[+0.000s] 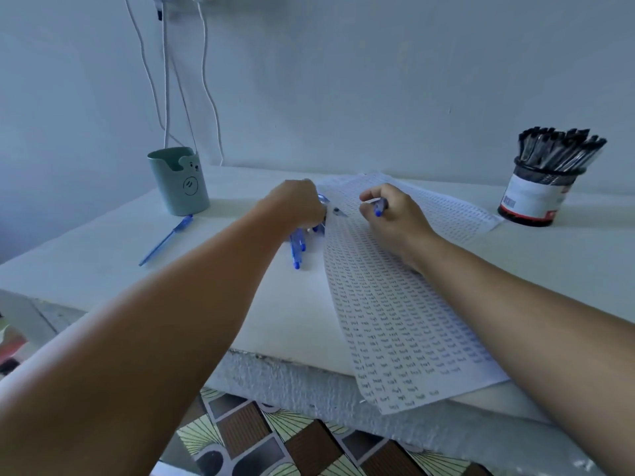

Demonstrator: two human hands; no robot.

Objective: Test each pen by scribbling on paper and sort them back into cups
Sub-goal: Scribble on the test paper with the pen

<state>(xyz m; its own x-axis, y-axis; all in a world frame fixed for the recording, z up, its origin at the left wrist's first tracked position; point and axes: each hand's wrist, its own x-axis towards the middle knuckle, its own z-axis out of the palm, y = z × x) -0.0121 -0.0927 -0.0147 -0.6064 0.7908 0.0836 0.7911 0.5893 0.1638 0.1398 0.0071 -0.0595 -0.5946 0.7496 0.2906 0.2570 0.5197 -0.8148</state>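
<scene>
1. Head view, item one: my left hand (298, 203) reaches over the white table (103, 255), fingers curled down around a bundle of blue pens (297, 247) whose ends stick out beneath the palm towards me.
2. My right hand (393, 214) rests on the paper (395, 324), fingers and thumb pinching a blue pen (380, 207); its blue end shows between the fingers, its tip is hidden.
3. Paper: a long sheet covered in rows of small written marks, running from the far middle of the table to past the near edge, where it overhangs.
4. Loose pen (166, 240): blue, lying flat on the table, just in front of the green cup (178, 182) and well apart from both hands.
5. Green cup: far left, upright, a small face printed on its side; I cannot tell what is inside.
6. Black mesh cup (539, 194): far right, upright, packed with dark-capped pens (560, 149), beside the paper's far corner.
7. White cables (206, 80) hang down the wall behind the green cup.
</scene>
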